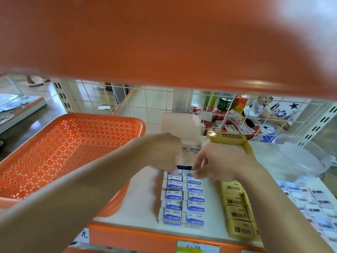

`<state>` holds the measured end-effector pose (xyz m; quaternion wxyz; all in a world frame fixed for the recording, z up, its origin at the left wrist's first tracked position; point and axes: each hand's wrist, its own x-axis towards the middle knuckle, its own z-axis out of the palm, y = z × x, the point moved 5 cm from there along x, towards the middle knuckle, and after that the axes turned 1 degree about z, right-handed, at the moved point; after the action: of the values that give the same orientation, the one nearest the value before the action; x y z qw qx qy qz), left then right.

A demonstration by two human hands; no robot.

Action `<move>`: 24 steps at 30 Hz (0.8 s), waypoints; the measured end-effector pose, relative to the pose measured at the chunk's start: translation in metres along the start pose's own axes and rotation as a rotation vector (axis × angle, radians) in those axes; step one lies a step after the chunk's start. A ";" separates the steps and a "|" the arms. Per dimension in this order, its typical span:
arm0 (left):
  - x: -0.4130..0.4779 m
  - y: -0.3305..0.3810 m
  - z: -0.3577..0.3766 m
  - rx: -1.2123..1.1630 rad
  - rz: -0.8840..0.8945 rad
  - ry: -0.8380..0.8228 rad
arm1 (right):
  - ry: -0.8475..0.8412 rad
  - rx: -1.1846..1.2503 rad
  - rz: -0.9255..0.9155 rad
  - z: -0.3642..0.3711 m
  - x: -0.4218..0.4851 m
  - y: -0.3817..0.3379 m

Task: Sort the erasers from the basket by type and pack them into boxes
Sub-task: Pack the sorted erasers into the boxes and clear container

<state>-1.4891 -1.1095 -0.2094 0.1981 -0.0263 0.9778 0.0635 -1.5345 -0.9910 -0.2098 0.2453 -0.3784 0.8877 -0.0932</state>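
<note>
Two rows of white-and-blue "ERASER" erasers (184, 198) lie on the white shelf (142, 207). My left hand (162, 152) curls its fingers down onto the farthest eraser of the left row. My right hand (213, 161) pinches the farthest eraser of the right row. Just behind the hands stands an open white box (179, 125) with a few blue erasers showing inside. A row of yellow 2B erasers (235, 207) runs along the right, with an open yellow 2B box (229, 138) behind it. The orange perforated basket (73, 143) sits tilted at the left, and no erasers show inside it.
An orange shelf board (164, 42) overhangs close above. A wire grid (155, 103) closes the back. A clear plastic container (300, 157) lies at the right, with several small picture-printed erasers (319, 207) in front of it. A person in a star-print top (273, 110) is behind the grid.
</note>
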 end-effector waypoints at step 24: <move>-0.022 -0.004 0.037 -0.220 -0.200 -0.005 | 0.206 0.156 -0.099 0.023 -0.020 0.006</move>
<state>-1.4545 -1.1085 -0.2348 0.2019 -0.1448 0.9569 0.1502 -1.5145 -0.9717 -0.2243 0.1765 -0.3901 0.8784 -0.2123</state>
